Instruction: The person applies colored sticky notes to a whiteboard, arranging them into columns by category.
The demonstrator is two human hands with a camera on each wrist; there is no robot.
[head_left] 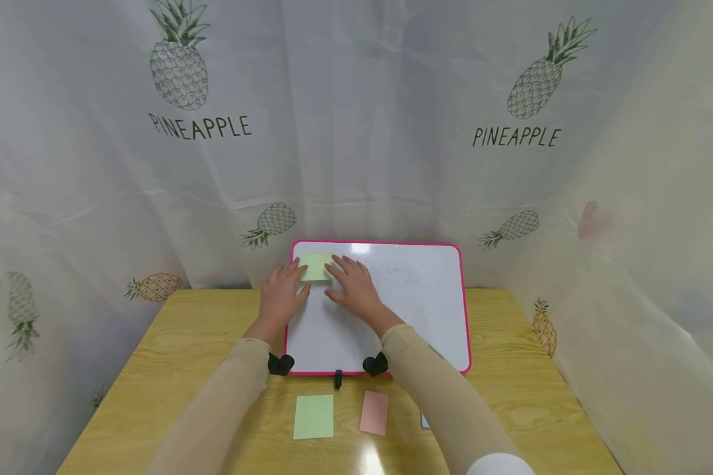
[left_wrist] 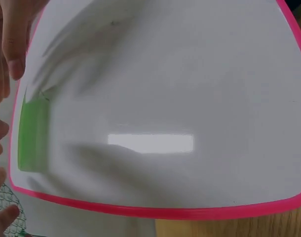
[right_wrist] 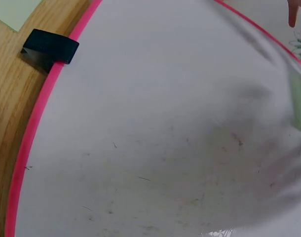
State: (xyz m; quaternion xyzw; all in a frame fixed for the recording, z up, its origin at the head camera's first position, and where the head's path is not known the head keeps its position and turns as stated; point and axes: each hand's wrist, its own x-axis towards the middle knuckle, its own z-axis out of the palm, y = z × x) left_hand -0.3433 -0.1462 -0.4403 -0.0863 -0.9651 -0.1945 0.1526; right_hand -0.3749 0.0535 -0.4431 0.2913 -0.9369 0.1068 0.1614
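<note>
A light green sticky note (head_left: 315, 266) lies against the upper left corner of a whiteboard (head_left: 416, 303) with a pink frame. At the note's left edge is my left hand (head_left: 280, 295), its fingers spread with the tips right at the paper. My right hand (head_left: 354, 287) reaches to the note's right edge, fingers extended and slightly apart. In the left wrist view the green note (left_wrist: 34, 136) shows between the two hands, its lower part standing a little off the board. Fingers of the right hand (left_wrist: 15, 44) hang above it there.
On the wooden table (head_left: 214, 349) in front of the board lie a green note pad (head_left: 313, 417) and a pink one (head_left: 374, 413). A blue edge (head_left: 424, 421) peeks out beside my right sleeve. A black clip (head_left: 338, 379) sits on the board's lower frame. Behind hangs a pineapple-print curtain (head_left: 356, 132).
</note>
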